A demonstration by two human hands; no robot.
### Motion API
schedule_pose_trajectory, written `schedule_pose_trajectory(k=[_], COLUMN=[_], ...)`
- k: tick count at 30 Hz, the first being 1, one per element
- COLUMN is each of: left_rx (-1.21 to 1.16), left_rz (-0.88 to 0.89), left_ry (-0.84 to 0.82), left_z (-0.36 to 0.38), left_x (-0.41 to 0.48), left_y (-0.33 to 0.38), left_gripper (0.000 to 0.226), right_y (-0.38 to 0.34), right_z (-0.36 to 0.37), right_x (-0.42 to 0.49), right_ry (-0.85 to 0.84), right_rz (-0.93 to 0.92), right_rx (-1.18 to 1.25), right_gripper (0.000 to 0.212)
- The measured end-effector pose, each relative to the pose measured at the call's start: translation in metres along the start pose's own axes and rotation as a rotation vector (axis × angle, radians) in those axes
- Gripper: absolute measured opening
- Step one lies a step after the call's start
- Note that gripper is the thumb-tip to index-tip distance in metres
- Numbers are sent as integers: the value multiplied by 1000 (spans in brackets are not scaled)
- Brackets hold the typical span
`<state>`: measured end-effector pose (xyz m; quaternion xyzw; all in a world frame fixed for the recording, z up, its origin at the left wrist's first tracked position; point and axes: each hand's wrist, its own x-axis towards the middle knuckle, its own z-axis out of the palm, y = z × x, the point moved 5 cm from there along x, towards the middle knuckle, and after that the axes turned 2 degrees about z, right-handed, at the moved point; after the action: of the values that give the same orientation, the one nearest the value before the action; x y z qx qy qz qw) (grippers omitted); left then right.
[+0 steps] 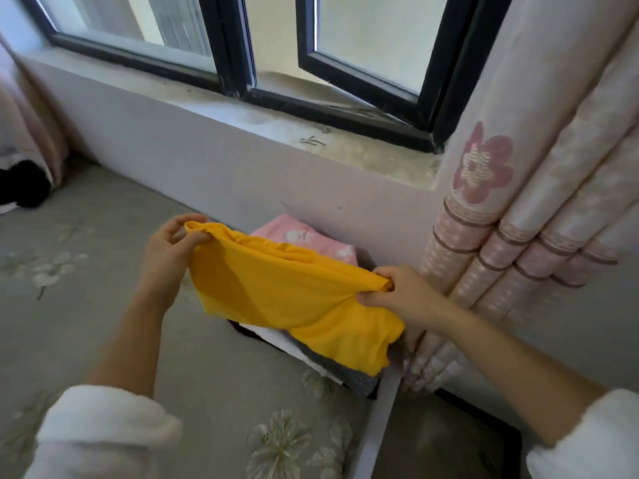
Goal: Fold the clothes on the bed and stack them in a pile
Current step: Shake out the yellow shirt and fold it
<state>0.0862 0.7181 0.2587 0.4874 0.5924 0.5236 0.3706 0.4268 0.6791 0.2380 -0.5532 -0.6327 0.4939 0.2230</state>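
your left hand [169, 250] pinches one corner of the yellow garment [294, 299], and your right hand [397, 292] has its fingers curled tight round the other end. it's thin, smooth knit, held up with its long axis running left to right, just over the pink garment [311, 240] and grey garment [345, 371] at the floral bed [103, 271] edge.

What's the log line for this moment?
left hand: pinches yellow garment corner | right hand: grips opposite edge | garment: held over pile | stage: folding
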Motion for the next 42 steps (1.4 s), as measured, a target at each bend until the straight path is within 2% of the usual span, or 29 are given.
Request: schedule_pose_trajectory(k=[6,10,15,17,19,21,22,23,25,27,29,32,38,42], left_rx=[158,281,308,277,291,413,512,594,669,793,956,1015,1110,1190], left_rz=[-67,-188,-183,-193,-225,-217,-162,-53,252,411,333,177,60,14], left_ry=[62,-71,-207,-214,-150,-53,-11,14,-72,-260,-394,-415,-469,-519], left_z=[42,88,127,140,149,153,153,154,165,177,181,177,187,184], left_x=[118,175,216,225,229,223,216,207,179,147,130,135,135,138], left_y=[-27,-67,-102,-115,-131,-142,-142,-138,-133,-144,-169,-198,-220,-205], left_gripper=[23,25,20,18,23,34,38,39,36,40,51,61,57,60], right_y=[14,48,90,104,114,118,117,114,106,102,109,128,152,147], right_z=[-11,-17,-26,-27,-27,-25,-23,-16,7,36,61,77,77,71], right_x=[80,125,156,164,170,170,167,164,160,162,170,179,180,181], right_ry=[137,276,401,414,416,464,492,503,425,262,123,41,-56,-135], right_rz=[119,251,358,387,411,416,405,368,221,105,108,193,287,319], right_rx=[139,90,127,127,36,-140,-251,-380,-553,-585,-620,-702,-755,-773], right_gripper=[14,31,13,15,18,12,11,19,41,56,66,69,71,73])
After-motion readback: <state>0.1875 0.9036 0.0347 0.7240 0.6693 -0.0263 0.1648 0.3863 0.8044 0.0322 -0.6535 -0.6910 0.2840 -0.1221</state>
